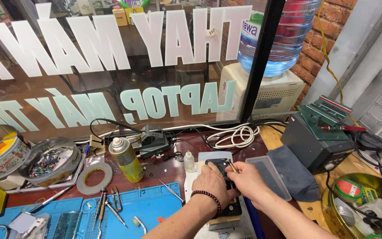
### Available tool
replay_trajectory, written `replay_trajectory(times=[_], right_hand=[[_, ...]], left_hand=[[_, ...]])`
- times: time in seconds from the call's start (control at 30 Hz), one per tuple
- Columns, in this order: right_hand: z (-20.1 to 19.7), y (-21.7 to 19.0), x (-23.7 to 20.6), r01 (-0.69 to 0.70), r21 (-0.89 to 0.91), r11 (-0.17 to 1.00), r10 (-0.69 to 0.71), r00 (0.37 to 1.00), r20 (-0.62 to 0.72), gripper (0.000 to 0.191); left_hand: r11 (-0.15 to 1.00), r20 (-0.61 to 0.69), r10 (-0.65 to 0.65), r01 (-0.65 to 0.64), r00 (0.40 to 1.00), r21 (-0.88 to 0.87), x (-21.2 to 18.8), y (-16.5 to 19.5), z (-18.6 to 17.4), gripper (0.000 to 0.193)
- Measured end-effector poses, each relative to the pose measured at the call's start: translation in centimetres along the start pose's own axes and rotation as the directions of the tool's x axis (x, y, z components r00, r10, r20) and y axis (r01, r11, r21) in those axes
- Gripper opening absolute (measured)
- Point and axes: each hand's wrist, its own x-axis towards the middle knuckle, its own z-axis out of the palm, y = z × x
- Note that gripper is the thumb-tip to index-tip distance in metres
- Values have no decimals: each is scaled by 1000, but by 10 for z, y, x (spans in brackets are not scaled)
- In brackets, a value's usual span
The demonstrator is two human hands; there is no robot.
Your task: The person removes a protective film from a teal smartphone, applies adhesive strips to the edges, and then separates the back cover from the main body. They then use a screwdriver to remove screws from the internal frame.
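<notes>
Both hands close on one small job at the near middle of the table: the left hand, a dark bead bracelet at its wrist, lies curled over a black opened phone body and presses it down, while the right hand pinches a thin brass-tipped tool between thumb and forefinger, its tip at the phone's far end. The phone rests on a pale work block, just right of a blue silicone repair mat strewn with tweezers and screwdrivers. A yellow spray can stands to the left, a roll of tape beside it, and a small clear dropper bottle just left of the block. Judging from this hold, the tool could skid off its mark if the left hand eases, scratching the board. The dropper bottle stands near enough that a swinging left forearm might tip it.
</notes>
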Motion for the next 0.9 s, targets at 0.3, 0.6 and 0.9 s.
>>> replay_trajectory(times=[0.3, 0.6, 0.9], right_hand=[[3, 0, 4, 59, -67, 996, -64, 996, -63, 22], [7, -4, -8, 9, -24, 1000, -9, 999, -34, 22], [6, 5, -1, 46, -85, 995, -50, 998, -43, 21]], left_hand=[[999, -32, 46, -45, 998, 22, 6, -2, 0, 110], [1000, -23, 12, -12, 1000, 25, 1, -3, -6, 114], [1000, -38, 17, -17, 999, -4, 0, -2, -4, 108]])
